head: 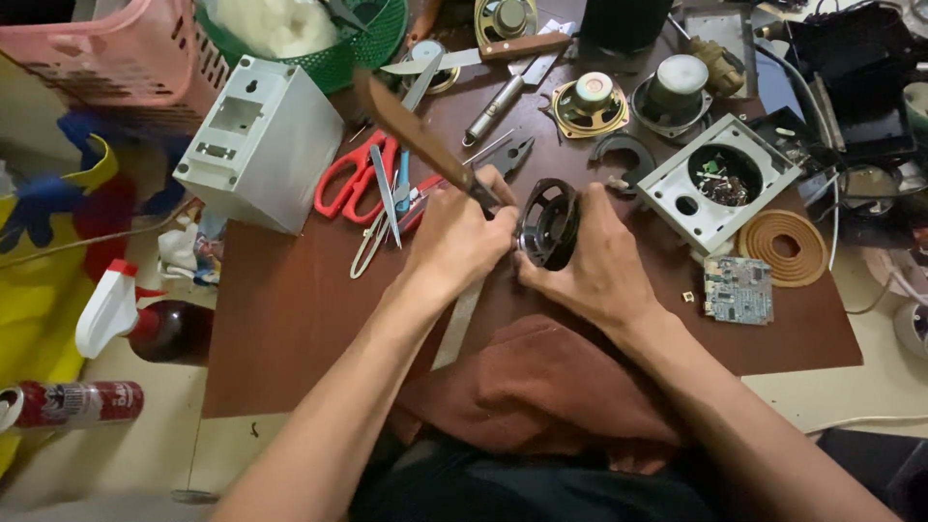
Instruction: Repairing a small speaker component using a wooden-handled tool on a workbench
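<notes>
left hand [462,237]: closed round a brown-handled tool [416,135], handle slanting to upper left of frame, tip at the speaker rim; tip itself hidden, can't tell blade type.
right hand [599,266]: fingers wrapped on the black speaker driver [549,224], held on edge at frame centre, just above the tabletop [290,309].
risk 1: tool tip could skid off the rim toward the right hand's fingers, since they sit right beside the contact pt.
risk 2: too much prying force, in my judgement, may bend the frame or tear the cone.
risk 3: speaker stands on edge w/ one-hand grip only; could roll or twist out.
count, loose speakers upper centre/right: approx 3, plus 1 in hand.
count, scissors: 1 red pair [356,179], left of centre.
count, circuit board [738,289]: 1, right side.
count, white housings: 2, box [261,145] upper left, front panel [717,180] right.
count, spray bottle [126,319]: 1, far left.
</notes>
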